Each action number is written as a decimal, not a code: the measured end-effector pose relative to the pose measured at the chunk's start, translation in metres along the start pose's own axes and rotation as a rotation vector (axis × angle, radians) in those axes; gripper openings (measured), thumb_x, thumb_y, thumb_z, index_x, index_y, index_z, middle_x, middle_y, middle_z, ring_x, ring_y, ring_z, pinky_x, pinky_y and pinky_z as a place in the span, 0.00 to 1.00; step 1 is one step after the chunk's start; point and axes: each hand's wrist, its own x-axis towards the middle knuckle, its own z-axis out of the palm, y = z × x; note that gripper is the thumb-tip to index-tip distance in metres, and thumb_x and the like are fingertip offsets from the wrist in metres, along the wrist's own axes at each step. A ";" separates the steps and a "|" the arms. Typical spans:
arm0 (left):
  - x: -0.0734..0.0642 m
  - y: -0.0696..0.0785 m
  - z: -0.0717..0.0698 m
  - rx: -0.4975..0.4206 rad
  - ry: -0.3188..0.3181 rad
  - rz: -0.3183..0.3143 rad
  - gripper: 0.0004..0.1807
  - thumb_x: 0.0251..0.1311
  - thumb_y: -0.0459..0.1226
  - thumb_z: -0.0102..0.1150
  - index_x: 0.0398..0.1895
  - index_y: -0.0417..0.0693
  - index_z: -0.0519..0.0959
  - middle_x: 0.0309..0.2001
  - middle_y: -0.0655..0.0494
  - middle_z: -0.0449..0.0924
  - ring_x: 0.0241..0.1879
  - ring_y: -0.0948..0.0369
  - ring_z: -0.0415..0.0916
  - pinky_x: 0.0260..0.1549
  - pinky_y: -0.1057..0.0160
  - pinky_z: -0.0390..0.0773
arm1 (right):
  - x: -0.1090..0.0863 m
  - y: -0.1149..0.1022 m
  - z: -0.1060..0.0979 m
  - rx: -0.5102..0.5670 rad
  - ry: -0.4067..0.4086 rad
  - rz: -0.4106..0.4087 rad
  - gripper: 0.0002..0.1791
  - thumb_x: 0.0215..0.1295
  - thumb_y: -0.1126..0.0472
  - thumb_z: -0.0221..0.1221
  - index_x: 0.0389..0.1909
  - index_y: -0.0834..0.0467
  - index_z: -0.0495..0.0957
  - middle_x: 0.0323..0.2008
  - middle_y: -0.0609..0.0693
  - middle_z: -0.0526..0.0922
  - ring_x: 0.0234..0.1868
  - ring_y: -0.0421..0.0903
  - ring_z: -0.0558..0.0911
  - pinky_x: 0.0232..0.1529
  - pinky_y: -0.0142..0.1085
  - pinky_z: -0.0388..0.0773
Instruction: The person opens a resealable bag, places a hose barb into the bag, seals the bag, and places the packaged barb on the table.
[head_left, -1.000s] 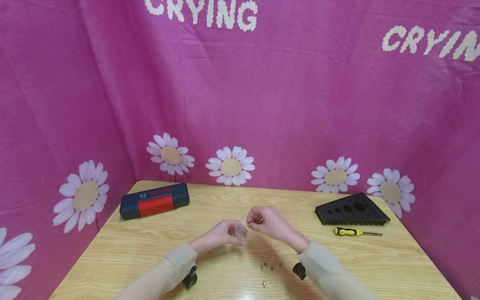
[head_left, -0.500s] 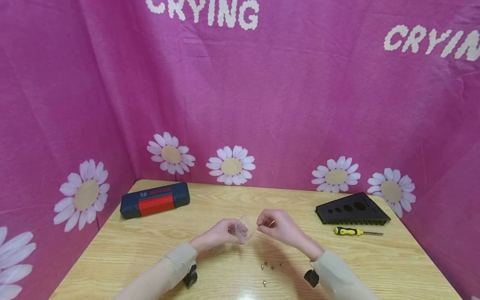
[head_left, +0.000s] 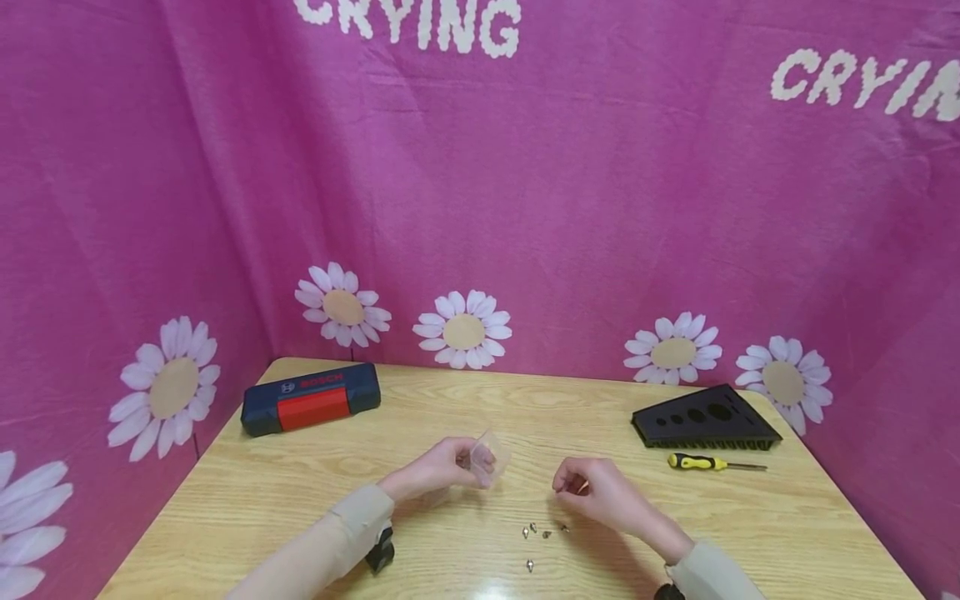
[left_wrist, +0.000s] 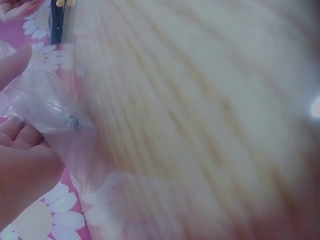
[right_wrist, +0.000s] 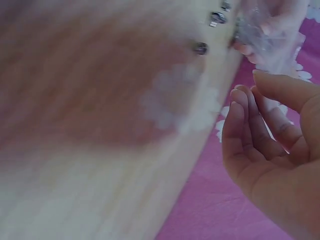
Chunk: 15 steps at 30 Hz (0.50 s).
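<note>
My left hand (head_left: 442, 464) holds a small clear plastic bag (head_left: 492, 457) above the middle of the table. In the left wrist view, the thumb and fingers lie around the crinkled bag (left_wrist: 55, 107), where a small dark piece (left_wrist: 74, 121) shows; its kind is too blurred to tell. To the right, my right hand (head_left: 600, 493) hovers with loosely bent fingers, just beyond several small metal screws (head_left: 526, 532) on the wood. Nothing sits between the thumb and fingers of the right hand (right_wrist: 280, 145) in the right wrist view. One screw (head_left: 530, 565) lies apart, nearer me.
A blue and red Bosch case (head_left: 311, 400) lies at the back left of the wooden table (head_left: 450, 396). At the back right are a black holed rack (head_left: 705, 418) and a yellow-black screwdriver (head_left: 716, 463). A pink curtain with daisies (head_left: 525, 208) hangs behind.
My right hand has drawn away from the bag, moving right and toward me, to near the screws. My left hand has stayed in place with the bag.
</note>
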 end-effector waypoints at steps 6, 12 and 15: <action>0.001 -0.001 -0.001 0.001 -0.007 0.015 0.15 0.56 0.30 0.68 0.47 0.35 0.79 0.47 0.42 0.83 0.43 0.67 0.77 0.47 0.68 0.77 | -0.015 0.009 0.004 0.014 -0.066 0.005 0.06 0.58 0.66 0.67 0.28 0.56 0.79 0.25 0.42 0.82 0.27 0.26 0.72 0.27 0.24 0.74; 0.000 0.000 -0.001 0.011 -0.009 0.011 0.15 0.56 0.30 0.68 0.46 0.35 0.79 0.47 0.43 0.83 0.43 0.67 0.76 0.47 0.69 0.76 | -0.021 0.014 0.008 0.072 -0.144 0.041 0.06 0.57 0.64 0.69 0.29 0.57 0.80 0.24 0.42 0.81 0.25 0.26 0.70 0.27 0.24 0.71; 0.000 0.001 -0.001 0.009 -0.008 0.008 0.15 0.56 0.30 0.68 0.46 0.35 0.79 0.47 0.43 0.83 0.43 0.67 0.76 0.47 0.69 0.76 | -0.022 0.015 0.009 0.082 -0.157 0.054 0.07 0.57 0.63 0.69 0.29 0.58 0.80 0.24 0.42 0.80 0.25 0.26 0.71 0.27 0.24 0.71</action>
